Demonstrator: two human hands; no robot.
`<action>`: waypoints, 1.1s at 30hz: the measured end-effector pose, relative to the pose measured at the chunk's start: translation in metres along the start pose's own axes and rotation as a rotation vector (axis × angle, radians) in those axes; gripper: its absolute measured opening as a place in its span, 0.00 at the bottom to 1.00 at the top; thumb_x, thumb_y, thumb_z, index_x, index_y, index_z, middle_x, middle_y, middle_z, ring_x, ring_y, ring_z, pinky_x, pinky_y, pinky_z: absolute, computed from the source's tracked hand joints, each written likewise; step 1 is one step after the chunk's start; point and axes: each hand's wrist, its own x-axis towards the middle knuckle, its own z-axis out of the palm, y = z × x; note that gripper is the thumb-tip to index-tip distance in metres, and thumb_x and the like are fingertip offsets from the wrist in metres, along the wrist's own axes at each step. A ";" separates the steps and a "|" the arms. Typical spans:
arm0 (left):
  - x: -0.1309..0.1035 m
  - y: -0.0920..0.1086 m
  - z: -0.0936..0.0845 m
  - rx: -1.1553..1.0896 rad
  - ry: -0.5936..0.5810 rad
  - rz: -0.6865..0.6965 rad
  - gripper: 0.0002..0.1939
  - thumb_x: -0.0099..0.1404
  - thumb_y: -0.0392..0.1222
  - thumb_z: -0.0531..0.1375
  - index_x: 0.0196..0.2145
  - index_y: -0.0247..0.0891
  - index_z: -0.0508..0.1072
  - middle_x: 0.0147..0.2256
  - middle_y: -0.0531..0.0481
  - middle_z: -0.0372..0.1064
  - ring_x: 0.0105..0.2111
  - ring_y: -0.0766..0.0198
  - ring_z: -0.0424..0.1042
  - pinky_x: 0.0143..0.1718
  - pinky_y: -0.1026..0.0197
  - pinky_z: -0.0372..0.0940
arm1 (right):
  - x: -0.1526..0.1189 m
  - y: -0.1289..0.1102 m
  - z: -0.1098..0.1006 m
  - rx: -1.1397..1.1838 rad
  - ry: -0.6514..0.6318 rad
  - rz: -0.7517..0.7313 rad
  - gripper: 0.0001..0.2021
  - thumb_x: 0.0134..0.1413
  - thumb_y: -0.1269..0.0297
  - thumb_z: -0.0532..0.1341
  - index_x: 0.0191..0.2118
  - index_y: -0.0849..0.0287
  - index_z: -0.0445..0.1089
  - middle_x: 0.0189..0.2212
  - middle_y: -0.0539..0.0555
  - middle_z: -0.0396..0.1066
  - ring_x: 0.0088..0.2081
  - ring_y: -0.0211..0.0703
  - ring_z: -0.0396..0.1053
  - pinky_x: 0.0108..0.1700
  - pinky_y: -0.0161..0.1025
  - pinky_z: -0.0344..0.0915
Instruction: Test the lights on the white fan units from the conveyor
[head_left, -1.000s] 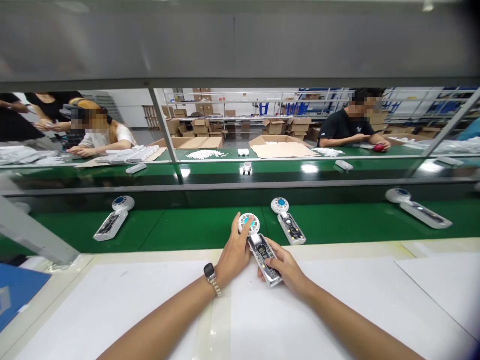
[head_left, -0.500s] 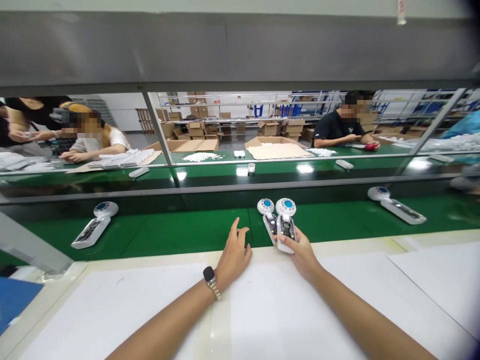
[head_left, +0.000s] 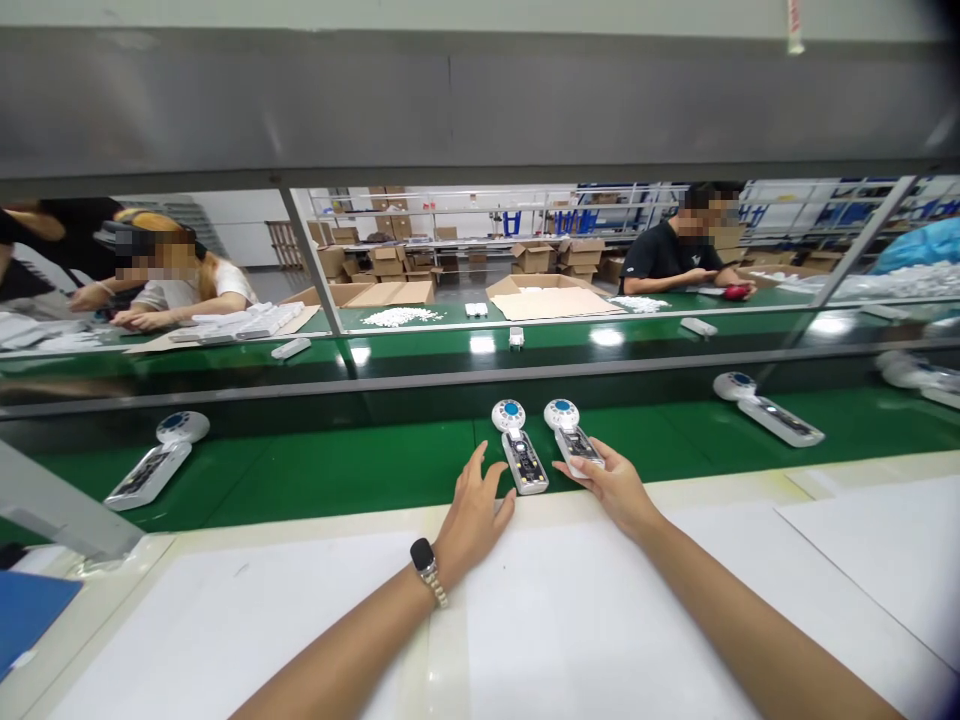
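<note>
Two white handheld devices lie close together at the green belt's near edge, each with a round head, a blue centre and an exposed circuit board. My right hand grips the lower end of the right device, thumb on its board side. Just left of the other device, my left hand hovers with fingers spread and holds nothing. It wears a watch and a bracelet. Whether its fingertips touch that device, I cannot tell.
Similar devices lie on the green belt at left and right. White sheets cover the near table. A metal post stands at left. Across the line, co-workers sit by heaps of white parts and an open carton.
The two middle devices have come apart: the left one shifted left, while my right hand tilted the other. Devices on the near belt moved left. My left hand stayed open.
</note>
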 end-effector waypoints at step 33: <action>0.004 -0.002 -0.003 -0.283 0.257 -0.157 0.12 0.62 0.46 0.55 0.39 0.38 0.58 0.56 0.37 0.52 0.46 0.55 0.64 0.43 0.55 0.61 | -0.033 0.018 0.035 -0.194 -0.413 -0.056 0.22 0.55 0.53 0.53 0.53 0.57 0.55 0.50 0.61 0.62 0.32 0.41 0.71 0.31 0.41 0.67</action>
